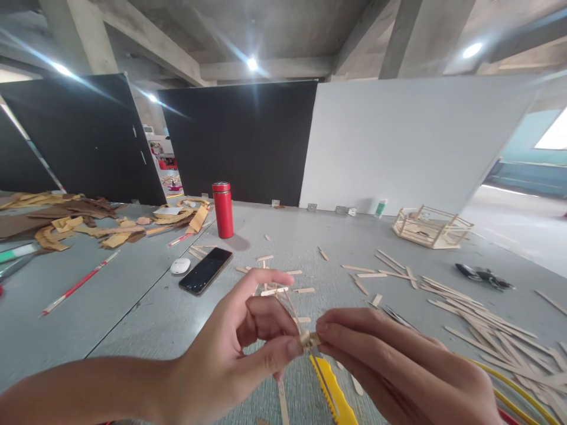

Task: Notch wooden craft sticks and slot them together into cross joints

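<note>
My left hand (248, 336) pinches a small pale wooden stick piece (306, 339) between thumb and fingers, with its index finger raised and curved. My right hand (398, 360) comes from the other side, its fingertips pressed together on the same piece. Some thin sticks show behind the left fingers; whether they join the held piece I cannot tell. Below the hands a yellow utility knife (331, 392) lies on the grey table (150, 336). A craft stick (283, 402) lies under the left hand.
Loose craft sticks (491, 324) are heaped at right, near black keys (482, 275) and a stick-built frame (432, 227). A red flask (222, 211), a phone (206, 270) and a white earbud case (180, 266) stand left of centre. Leather scraps (66, 224) cover the far left.
</note>
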`<control>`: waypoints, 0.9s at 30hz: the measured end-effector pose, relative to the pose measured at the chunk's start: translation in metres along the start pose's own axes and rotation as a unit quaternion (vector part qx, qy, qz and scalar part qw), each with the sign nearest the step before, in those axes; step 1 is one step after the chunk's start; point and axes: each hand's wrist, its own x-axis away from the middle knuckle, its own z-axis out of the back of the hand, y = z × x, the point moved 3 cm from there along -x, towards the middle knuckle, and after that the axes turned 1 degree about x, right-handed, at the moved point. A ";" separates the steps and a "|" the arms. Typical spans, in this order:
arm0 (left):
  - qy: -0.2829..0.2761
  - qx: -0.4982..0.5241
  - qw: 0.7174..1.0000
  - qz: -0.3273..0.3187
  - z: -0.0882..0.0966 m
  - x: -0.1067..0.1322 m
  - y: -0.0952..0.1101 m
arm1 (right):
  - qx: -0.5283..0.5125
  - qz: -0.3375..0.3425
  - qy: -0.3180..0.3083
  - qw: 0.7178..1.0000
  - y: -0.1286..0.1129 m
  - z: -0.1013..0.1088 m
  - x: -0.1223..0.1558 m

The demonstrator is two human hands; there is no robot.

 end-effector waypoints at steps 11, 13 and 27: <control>0.049 -0.230 0.967 -0.100 0.004 0.000 0.005 | 0.032 -0.010 0.060 0.998 -0.003 -0.003 -0.003; 0.078 -0.263 0.956 -0.101 0.009 -0.005 0.003 | 0.038 -0.044 0.070 0.996 0.010 -0.007 -0.005; -0.093 -0.519 0.844 0.101 0.100 -0.071 -0.061 | -0.157 -0.448 -0.134 0.870 0.152 -0.064 0.027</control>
